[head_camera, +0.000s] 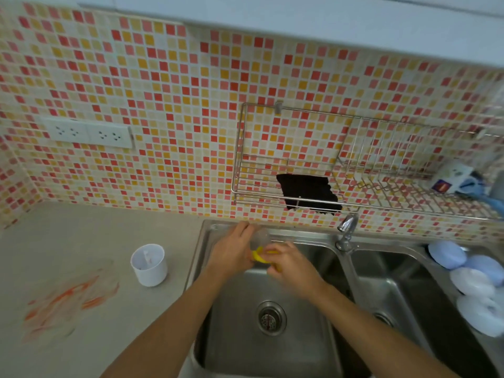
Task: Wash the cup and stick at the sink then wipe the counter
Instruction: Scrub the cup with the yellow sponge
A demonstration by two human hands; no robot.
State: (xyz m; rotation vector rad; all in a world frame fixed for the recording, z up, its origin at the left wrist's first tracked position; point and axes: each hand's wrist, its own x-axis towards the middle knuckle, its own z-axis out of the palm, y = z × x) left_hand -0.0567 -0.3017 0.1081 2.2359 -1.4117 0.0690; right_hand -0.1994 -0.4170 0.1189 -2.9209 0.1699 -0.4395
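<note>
Fingers of both hands around yellow sponge

A single wide-angle view from the person's head looks forward and steeply down across a double sink, close enough that both forearms enter from the bottom edge. The left basin sits centre-frame, the counter spreads to the left, and the mosaic-tiled wall fills the upper half, its lines bowed by the lens. The wire rack hangs right of centre.
</note>
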